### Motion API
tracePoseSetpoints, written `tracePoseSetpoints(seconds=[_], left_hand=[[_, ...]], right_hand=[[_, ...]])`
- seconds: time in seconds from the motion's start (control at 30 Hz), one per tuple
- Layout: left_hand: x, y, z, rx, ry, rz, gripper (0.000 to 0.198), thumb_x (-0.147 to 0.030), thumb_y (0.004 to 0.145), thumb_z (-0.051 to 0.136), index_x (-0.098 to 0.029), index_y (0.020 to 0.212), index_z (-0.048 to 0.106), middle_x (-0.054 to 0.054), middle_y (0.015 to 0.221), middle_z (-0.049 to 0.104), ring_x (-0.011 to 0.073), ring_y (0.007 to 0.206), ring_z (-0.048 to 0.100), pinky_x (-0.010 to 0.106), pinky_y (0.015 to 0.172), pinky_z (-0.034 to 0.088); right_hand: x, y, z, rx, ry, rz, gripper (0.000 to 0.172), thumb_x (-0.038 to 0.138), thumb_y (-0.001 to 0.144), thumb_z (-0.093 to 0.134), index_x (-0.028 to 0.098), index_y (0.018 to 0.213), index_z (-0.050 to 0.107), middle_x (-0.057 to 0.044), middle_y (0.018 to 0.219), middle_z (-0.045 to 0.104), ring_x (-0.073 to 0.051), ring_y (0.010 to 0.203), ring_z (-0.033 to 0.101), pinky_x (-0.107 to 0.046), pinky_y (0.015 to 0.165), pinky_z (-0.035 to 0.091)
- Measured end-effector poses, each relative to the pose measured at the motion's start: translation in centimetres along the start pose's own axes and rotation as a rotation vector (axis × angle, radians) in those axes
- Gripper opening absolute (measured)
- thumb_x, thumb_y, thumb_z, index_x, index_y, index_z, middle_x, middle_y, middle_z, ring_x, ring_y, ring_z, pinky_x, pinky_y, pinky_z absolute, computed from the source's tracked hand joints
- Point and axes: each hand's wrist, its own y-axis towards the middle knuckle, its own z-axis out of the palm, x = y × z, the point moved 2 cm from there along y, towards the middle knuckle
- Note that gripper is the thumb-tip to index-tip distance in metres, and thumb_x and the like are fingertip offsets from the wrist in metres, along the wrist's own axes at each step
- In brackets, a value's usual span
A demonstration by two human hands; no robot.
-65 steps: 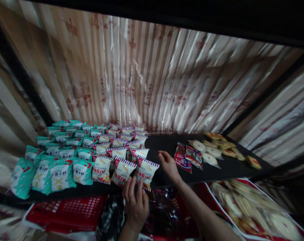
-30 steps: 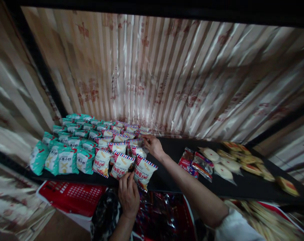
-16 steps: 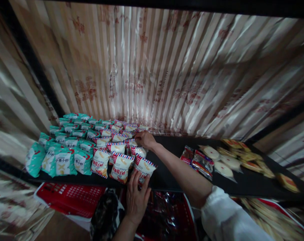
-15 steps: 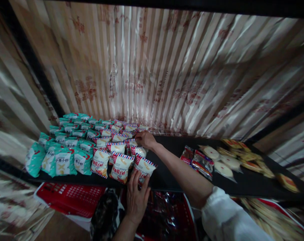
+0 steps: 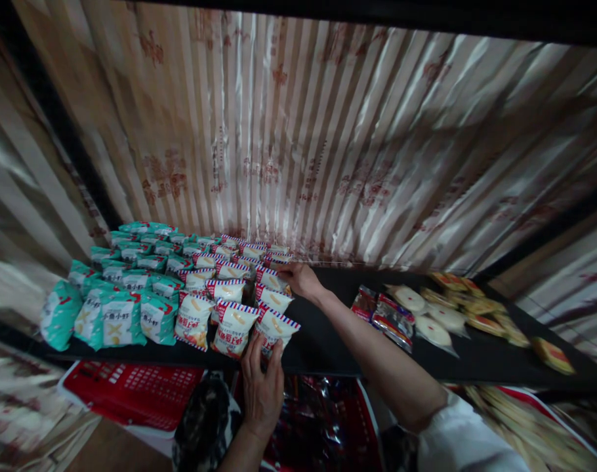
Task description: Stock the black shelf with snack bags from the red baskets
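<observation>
Rows of white snack bags with red and blue striped edges (image 5: 234, 328) stand on the black shelf (image 5: 318, 341), beside rows of teal bags (image 5: 124, 318) at the left. My left hand (image 5: 263, 387) rests its fingers against the lower front of the rightmost front white bag (image 5: 275, 328). Further back, my right hand (image 5: 301, 280) has its fingertips closed at the right edge of a white bag (image 5: 270, 280) behind the front ones.
Dark red packets (image 5: 393, 321), round pale items in clear bags (image 5: 433, 330) and yellow packets (image 5: 485, 307) lie to the right. Red baskets (image 5: 131, 393) are below the shelf. Patterned sheeting (image 5: 298, 131) hangs behind.
The white bag at my right hand now stands more upright and in fuller view. My right hand has shifted slightly right. My left hand remains at the front bag.
</observation>
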Motion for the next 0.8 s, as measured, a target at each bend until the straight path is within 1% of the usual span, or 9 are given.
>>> tracePoseSetpoints(seconds=[0.13, 0.2, 0.27, 0.37, 0.47, 0.57, 0.63, 0.7, 0.8], left_hand=[[0.2, -0.2, 0.0, 0.019, 0.002, -0.002, 0.046, -0.005, 0.08, 0.052, -0.024, 0.121, 0.057, 0.012, 0.131, 0.042, 0.027, 0.125, 0.041, 0.042, 0.095, 0.045], [0.2, -0.2, 0.1, 0.022, -0.001, -0.01, 0.045, -0.005, 0.08, 0.052, -0.025, 0.121, 0.057, 0.012, 0.131, 0.042, 0.0267, 0.125, 0.041, 0.042, 0.095, 0.045], [0.3, -0.1, 0.2, 0.015, -0.006, -0.022, 0.044, -0.005, 0.081, 0.051, -0.024, 0.12, 0.057, 0.012, 0.132, 0.042, 0.0266, 0.124, 0.04, 0.042, 0.095, 0.045], [0.4, 0.0, 0.3, 0.003, -0.011, -0.034, 0.043, -0.005, 0.081, 0.051, -0.023, 0.12, 0.057, 0.012, 0.132, 0.041, 0.0266, 0.124, 0.04, 0.043, 0.095, 0.045], [0.4, 0.2, 0.3, -0.005, -0.015, -0.032, 0.042, -0.006, 0.082, 0.051, -0.023, 0.12, 0.057, 0.012, 0.131, 0.042, 0.0262, 0.124, 0.04, 0.042, 0.095, 0.045], [0.4, 0.3, 0.3, -0.015, -0.001, -0.046, 0.041, -0.006, 0.082, 0.052, -0.024, 0.118, 0.058, 0.011, 0.13, 0.044, 0.0253, 0.123, 0.042, 0.041, 0.095, 0.045], [0.4, 0.4, 0.4, -0.015, 0.013, -0.051, 0.041, -0.006, 0.081, 0.052, -0.024, 0.118, 0.059, 0.011, 0.129, 0.045, 0.0252, 0.122, 0.043, 0.041, 0.094, 0.046], [0.4, 0.4, 0.5, -0.013, 0.024, -0.049, 0.042, -0.006, 0.081, 0.053, -0.025, 0.118, 0.059, 0.011, 0.128, 0.045, 0.0253, 0.121, 0.044, 0.042, 0.094, 0.046], [0.5, 0.4, 0.5, -0.004, 0.024, -0.041, 0.043, -0.007, 0.081, 0.053, -0.025, 0.12, 0.057, 0.011, 0.129, 0.044, 0.0258, 0.122, 0.043, 0.042, 0.094, 0.046]], right_hand=[[0.0, -0.1, 0.4, 0.038, -0.061, -0.002, 0.022, 0.023, 0.083, 0.053, 0.024, 0.092, 0.073, -0.003, 0.087, 0.073, -0.018, 0.079, 0.064, -0.022, 0.068, 0.042], [0.0, 0.0, 0.6, 0.038, -0.089, 0.023, 0.022, 0.023, 0.084, 0.052, 0.024, 0.092, 0.073, -0.003, 0.087, 0.072, -0.017, 0.078, 0.064, -0.022, 0.067, 0.042], [0.0, 0.1, 0.8, 0.033, -0.086, 0.047, 0.023, 0.024, 0.084, 0.051, 0.024, 0.093, 0.072, -0.003, 0.088, 0.072, -0.017, 0.079, 0.063, -0.022, 0.068, 0.042], [-0.1, 0.0, 0.9, 0.014, -0.035, 0.045, 0.024, 0.025, 0.086, 0.049, 0.022, 0.096, 0.071, -0.004, 0.092, 0.071, -0.017, 0.081, 0.063, -0.023, 0.072, 0.043], [-0.4, -0.4, 1.1, -0.048, 0.065, 0.083, 0.029, 0.028, 0.086, 0.051, 0.019, 0.109, 0.066, -0.007, 0.102, 0.069, -0.018, 0.087, 0.064, -0.025, 0.075, 0.046], [-0.6, -1.3, 1.7, -0.095, 0.204, 0.107, 0.037, 0.031, 0.086, 0.051, 0.017, 0.119, 0.059, -0.009, 0.114, 0.066, -0.019, 0.101, 0.062, -0.028, 0.085, 0.046], [-0.8, -1.9, 2.2, -0.108, 0.277, 0.134, 0.037, 0.034, 0.087, 0.049, 0.019, 0.12, 0.059, -0.008, 0.116, 0.065, -0.02, 0.104, 0.061, -0.031, 0.088, 0.046], [-1.2, -2.4, 2.6, -0.144, 0.329, 0.171, 0.04, 0.038, 0.088, 0.045, 0.019, 0.12, 0.058, -0.008, 0.114, 0.066, -0.021, 0.102, 0.061, -0.033, 0.087, 0.047], [-1.4, -3.1, 2.4, -0.29, 0.327, 0.167, 0.042, 0.044, 0.087, 0.043, 0.017, 0.115, 0.061, -0.011, 0.112, 0.065, -0.022, 0.1, 0.061, -0.035, 0.087, 0.048]])
